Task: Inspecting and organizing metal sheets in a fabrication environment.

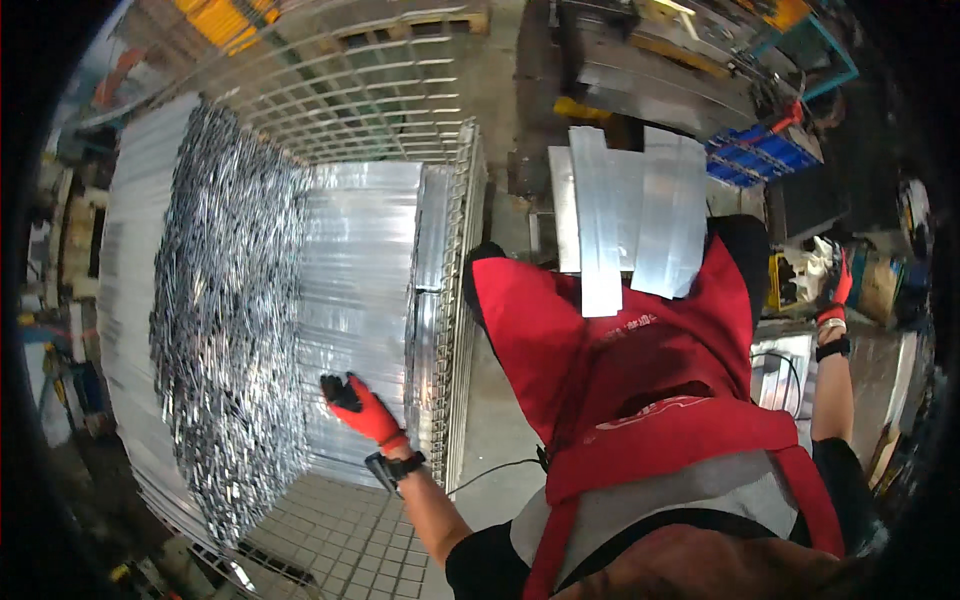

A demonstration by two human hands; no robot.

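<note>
Beside metal sheets (355, 240), wire mesh (458, 280)

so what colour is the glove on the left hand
The left glove is bright orange-red, with black at the fingers; it shows in the head view.

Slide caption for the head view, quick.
Gloved left hand over silvery strips in a wire cage, right hand out wide.
</note>
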